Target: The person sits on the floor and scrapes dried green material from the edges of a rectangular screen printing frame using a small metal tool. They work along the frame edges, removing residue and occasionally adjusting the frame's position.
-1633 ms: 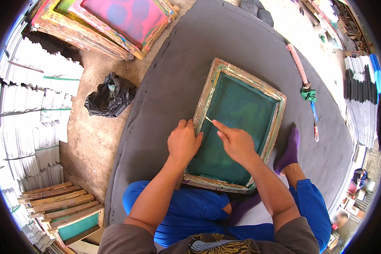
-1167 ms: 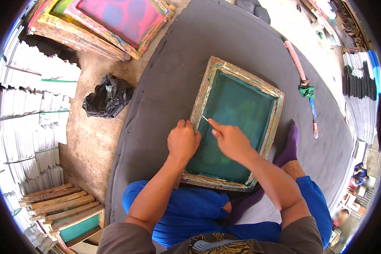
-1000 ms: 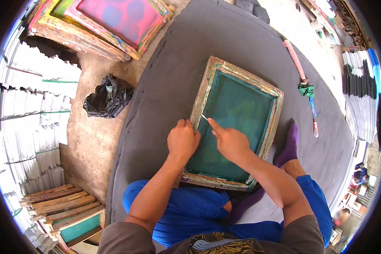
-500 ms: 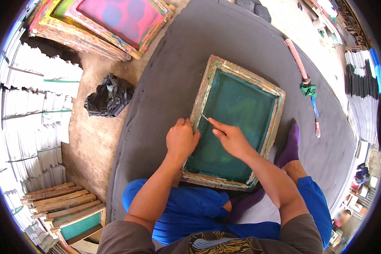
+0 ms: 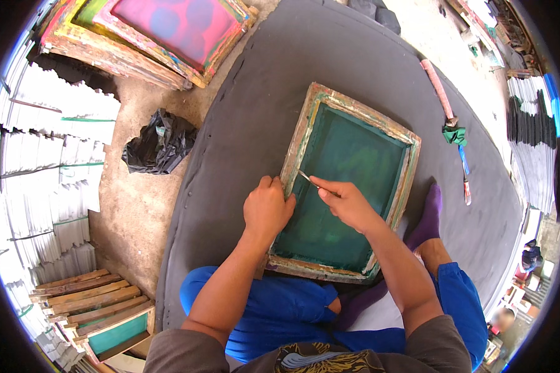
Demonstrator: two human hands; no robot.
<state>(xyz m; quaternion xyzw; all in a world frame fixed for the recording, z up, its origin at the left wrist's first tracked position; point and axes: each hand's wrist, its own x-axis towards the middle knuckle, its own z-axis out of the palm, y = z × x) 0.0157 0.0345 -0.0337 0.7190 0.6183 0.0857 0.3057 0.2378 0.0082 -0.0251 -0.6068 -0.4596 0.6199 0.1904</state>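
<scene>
A screen-printing frame (image 5: 413, 158), wooden and paint-crusted with dark green mesh, lies tilted toward my folded legs. My left hand (image 5: 267, 205) is closed round its left side, with the thumb over the inner edge. Between the pinched fingers of my right hand (image 5: 345, 202) is a slim metal tool (image 5: 304, 176); most of its grip end is hidden in the hand. Its tip meets the inner edge of the frame's left side, a little above my left hand.
The frame lies on a dark grey mat (image 5: 249, 112). A hammer-like pink-handled tool (image 5: 438, 90), a green cloth (image 5: 454, 135) and a screwdriver (image 5: 466, 186) lie right. Left are a black plastic bag (image 5: 162, 143), stacked paper (image 5: 37, 155) and wooden frames (image 5: 93, 298); colourful screens (image 5: 168, 31) sit far left.
The right hand has shifted slightly right and down, showing more of the metal tool. Its tip stays by the frame's left side. My left hand keeps its hold.
</scene>
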